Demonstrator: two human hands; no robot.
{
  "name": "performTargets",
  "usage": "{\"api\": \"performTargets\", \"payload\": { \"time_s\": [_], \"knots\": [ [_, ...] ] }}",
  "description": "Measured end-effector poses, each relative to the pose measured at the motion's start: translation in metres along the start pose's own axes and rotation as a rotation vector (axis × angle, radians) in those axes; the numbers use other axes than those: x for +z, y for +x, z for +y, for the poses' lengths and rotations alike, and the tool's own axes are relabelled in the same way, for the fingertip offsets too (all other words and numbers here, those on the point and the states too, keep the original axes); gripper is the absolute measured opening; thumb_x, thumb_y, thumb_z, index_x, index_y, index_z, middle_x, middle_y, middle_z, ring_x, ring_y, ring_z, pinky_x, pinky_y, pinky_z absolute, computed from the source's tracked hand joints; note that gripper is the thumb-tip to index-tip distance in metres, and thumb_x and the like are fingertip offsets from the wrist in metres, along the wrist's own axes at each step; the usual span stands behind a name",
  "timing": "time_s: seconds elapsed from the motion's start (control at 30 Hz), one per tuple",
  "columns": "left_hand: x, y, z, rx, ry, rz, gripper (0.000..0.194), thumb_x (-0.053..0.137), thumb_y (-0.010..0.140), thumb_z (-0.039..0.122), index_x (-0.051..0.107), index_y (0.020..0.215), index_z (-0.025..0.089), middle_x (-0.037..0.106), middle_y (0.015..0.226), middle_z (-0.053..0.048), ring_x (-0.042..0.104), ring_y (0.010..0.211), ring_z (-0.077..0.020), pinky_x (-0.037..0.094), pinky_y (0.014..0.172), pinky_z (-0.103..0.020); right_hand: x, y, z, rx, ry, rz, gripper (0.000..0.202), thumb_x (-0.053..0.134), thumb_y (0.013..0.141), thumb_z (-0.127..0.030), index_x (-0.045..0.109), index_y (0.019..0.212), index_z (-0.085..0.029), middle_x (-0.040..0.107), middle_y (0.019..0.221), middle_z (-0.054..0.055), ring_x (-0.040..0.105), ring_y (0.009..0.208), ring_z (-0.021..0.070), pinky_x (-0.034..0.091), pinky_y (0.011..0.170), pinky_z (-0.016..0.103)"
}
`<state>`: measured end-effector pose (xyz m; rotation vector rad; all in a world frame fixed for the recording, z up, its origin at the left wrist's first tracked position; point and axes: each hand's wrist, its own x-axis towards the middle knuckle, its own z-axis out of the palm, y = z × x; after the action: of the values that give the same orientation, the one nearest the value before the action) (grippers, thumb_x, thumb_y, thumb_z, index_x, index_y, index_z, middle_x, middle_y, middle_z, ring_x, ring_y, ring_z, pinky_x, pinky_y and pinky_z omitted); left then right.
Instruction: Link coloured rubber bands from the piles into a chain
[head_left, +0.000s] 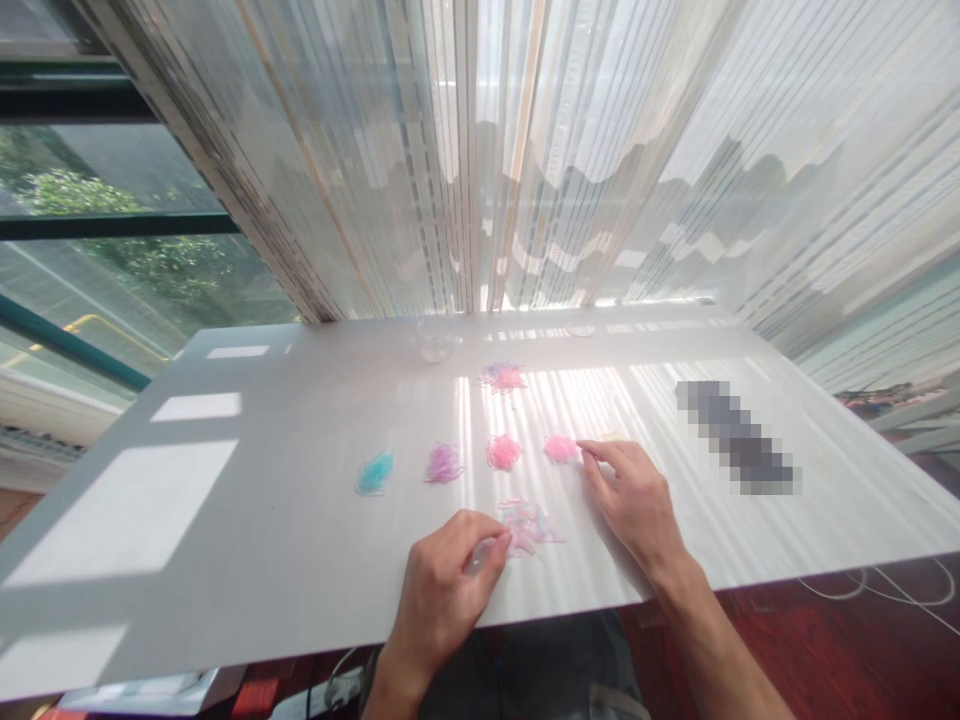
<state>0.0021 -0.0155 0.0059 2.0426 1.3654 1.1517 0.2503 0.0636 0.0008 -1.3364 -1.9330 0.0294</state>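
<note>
My right hand [630, 490] reaches to the light pink pile of thin loops [561, 449], its thumb and forefinger pinched at the pile's right edge. Whatever is between those fingertips is too small to make out. My left hand [454, 572] is curled in a pinch at the left edge of a mixed pink, lilac and pale blue pile [531, 525] nearest me; its fingertips touch the loops. In a row to the left lie a deeper pink pile [503, 453], a purple pile [444, 463] and a teal pile [374, 473].
Farther back on the white table [300, 560] are another pink and lilac pile [503, 377] and a clear round container [435, 345]. A pale yellow pile [613, 437] is partly behind my right hand. A blurred dark object [739, 440] lies right. Striped curtains [480, 160] border the back edge.
</note>
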Motion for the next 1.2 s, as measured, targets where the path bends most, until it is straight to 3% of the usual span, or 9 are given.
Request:
{"api": "performTargets", "payload": {
  "time_s": [0.2,0.4,0.77,1.2],
  "knots": [
    [0.0005,0.0016,-0.0008,0.017,-0.001,-0.018,0.009,0.061,0.100,0.022,0.068,0.095,0.021,0.074,0.087,-0.004,0.072,0.075,-0.0159,0.057,0.069,-0.023,-0.0006,-0.0011,0.0011,0.034,0.016,-0.025,0.020,0.054,0.100,-0.021,0.073,0.106,-0.024,0.074,0.096,0.008,0.068,0.096,0.0283,0.057,0.084,0.044],
    [0.0005,0.0023,-0.0025,0.034,0.014,-0.035,0.007,0.062,0.099,0.020,0.069,0.097,0.022,0.074,0.086,-0.004,0.072,0.074,-0.0160,0.058,0.069,-0.023,-0.0024,-0.0009,0.0001,0.105,-0.053,0.033,0.022,0.054,0.096,-0.017,0.073,0.105,-0.023,0.073,0.097,0.009,0.067,0.096,0.0289,0.057,0.084,0.045],
    [0.0010,0.0037,-0.0015,0.043,0.025,-0.036,0.006,0.063,0.098,0.019,0.067,0.096,0.022,0.074,0.087,-0.003,0.072,0.076,-0.0156,0.057,0.070,-0.022,0.0027,-0.0010,-0.0002,0.033,-0.041,-0.014,0.017,0.057,0.098,-0.018,0.073,0.101,-0.022,0.068,0.091,0.010,0.062,0.091,0.0284,0.055,0.079,0.043],
    [0.0017,0.0030,-0.0033,0.043,0.027,-0.031,0.008,0.061,0.100,0.022,0.068,0.096,0.021,0.074,0.086,-0.004,0.072,0.075,-0.0161,0.056,0.066,-0.022,0.0047,0.0032,-0.0037,0.064,-0.004,0.003,0.017,0.054,0.098,-0.015,0.070,0.099,-0.021,0.068,0.095,0.010,0.061,0.093,0.0282,0.054,0.082,0.043]
  ]
}}
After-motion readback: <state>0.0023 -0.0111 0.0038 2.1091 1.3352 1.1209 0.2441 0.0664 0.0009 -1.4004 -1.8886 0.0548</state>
